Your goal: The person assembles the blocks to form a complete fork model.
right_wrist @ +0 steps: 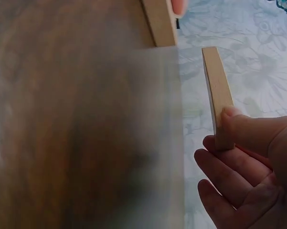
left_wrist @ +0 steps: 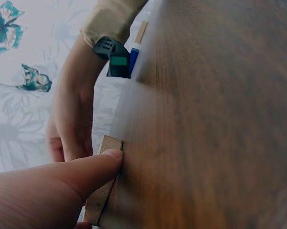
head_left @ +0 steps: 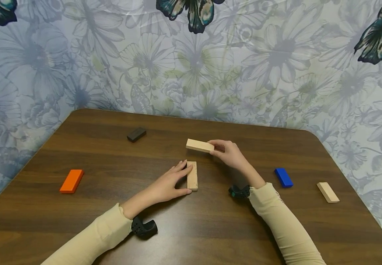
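Note:
Near the table's middle, a plain wooden block (head_left: 193, 178) lies lengthwise away from me. My left hand (head_left: 167, 187) holds it by its ends, thumb at the near end and fingers toward the far one; the thumb (left_wrist: 102, 167) also shows in the left wrist view. Just beyond, my right hand (head_left: 229, 154) pinches the right end of a second plain wooden block (head_left: 198, 145), held crosswise above the tabletop. In the right wrist view this block (right_wrist: 215, 78) sits between thumb and fingers, apart from the first block (right_wrist: 160, 21).
On the wooden table (head_left: 191, 235) lie an orange block (head_left: 72, 181) at left, a black block (head_left: 136, 134) at the back left, a blue block (head_left: 284, 177) at right and another plain block (head_left: 328, 192) farther right. A flowered cloth (head_left: 197, 73) hangs behind.

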Demonstrator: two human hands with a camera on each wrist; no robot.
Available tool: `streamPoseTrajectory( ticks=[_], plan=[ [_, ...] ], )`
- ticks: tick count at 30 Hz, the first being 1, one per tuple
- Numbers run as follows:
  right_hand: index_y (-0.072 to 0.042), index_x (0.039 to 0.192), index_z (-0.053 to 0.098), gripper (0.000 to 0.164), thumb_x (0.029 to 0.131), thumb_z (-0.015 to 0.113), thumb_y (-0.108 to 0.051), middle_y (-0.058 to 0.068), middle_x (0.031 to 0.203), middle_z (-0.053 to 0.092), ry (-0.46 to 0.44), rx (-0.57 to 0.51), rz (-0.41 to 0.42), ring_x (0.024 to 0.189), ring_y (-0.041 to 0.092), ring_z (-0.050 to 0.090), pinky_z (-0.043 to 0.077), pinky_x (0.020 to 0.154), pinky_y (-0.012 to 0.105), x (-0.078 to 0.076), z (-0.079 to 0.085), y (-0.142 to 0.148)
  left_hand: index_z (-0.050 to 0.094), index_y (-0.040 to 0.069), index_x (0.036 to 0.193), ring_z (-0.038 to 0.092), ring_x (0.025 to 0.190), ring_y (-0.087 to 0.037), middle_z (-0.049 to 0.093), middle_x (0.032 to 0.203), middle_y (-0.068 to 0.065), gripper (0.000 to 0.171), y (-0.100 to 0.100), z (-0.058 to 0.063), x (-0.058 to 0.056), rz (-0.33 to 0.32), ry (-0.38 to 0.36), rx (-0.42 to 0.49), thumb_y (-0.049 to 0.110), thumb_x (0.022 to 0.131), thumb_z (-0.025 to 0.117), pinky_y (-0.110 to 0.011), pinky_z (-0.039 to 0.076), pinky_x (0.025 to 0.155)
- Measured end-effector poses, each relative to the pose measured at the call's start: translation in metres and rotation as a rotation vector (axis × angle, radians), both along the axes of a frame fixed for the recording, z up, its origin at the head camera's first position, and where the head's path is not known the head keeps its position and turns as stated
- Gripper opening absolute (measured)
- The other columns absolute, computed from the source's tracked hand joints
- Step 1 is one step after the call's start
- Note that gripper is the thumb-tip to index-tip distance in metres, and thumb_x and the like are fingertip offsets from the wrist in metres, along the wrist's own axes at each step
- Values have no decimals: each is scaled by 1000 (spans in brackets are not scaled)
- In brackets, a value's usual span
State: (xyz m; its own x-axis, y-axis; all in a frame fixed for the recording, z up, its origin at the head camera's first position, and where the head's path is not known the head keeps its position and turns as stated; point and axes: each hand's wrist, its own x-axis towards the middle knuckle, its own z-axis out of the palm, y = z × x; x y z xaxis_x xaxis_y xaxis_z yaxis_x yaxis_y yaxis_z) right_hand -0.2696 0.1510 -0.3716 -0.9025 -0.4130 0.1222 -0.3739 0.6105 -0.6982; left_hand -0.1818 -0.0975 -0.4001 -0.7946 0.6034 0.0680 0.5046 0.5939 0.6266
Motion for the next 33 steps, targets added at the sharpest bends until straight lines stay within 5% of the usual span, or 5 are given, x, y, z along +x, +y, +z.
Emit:
streamPoseTrajectory(
  ticks=[11,22,33],
  plan=[
    [-2,122,61,34,89,65,-11,13,118,61,-10,42,106,111,26,56,44,91,40,2,-12,-7,31,6,147,12,138,-30,16,151,-19,74,4,1,5,2,3,7,30,87,68,-46,13,109],
    [-5,126,60,38,90,65,-15,14,127,55,33,106,109,121,28,47,38,97,43,3,-22,-17,30,6,147,12,138,-30,16,151,-20,74,7,1,12,23,9,-13,28,87,68,-46,13,109],
    [-8,129,59,40,90,65,-17,14,135,47,6,109,134,129,25,37,33,101,44,9,-24,-15,34,5,145,6,137,-35,-2,153,-19,72,9,-2,20,56,38,11,28,86,69,-52,26,103]
  ],
)
